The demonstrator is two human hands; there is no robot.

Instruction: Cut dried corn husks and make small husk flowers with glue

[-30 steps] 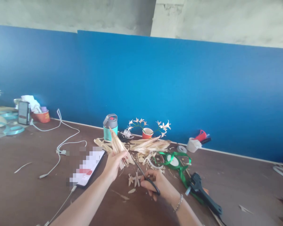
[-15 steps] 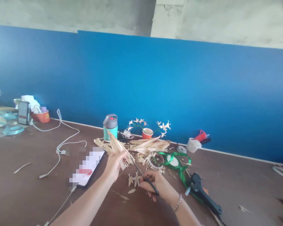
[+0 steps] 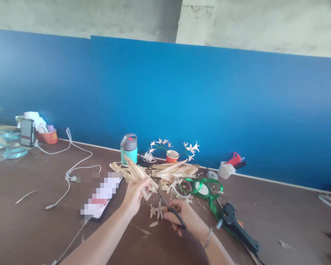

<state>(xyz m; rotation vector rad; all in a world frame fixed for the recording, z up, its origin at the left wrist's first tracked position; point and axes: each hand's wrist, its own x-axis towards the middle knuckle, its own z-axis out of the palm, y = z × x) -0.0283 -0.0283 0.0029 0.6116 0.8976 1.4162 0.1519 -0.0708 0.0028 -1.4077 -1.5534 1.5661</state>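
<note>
The left hand [image 3: 134, 193] is holding a husk [image 3: 136, 170] just above the counter [image 3: 30, 221], grip pinching its base, while the right hand [image 3: 186, 218], grip wrapped around scissors [image 3: 171, 212], is snipping it beside two finished flowers [image 3: 157, 210], with a pile [image 3: 176, 171] lying uncut.

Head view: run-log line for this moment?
left hand holds husk bundle | right hand holds scissors, blades at bundle | nearby: phone, green ribbon, glue gun

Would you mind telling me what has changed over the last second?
The left hand has tipped its husk bundle further left and lower. The right hand keeps the scissors at the bundle's base. The phone, teal bottle, green ribbon and glue gun have not moved.
</note>
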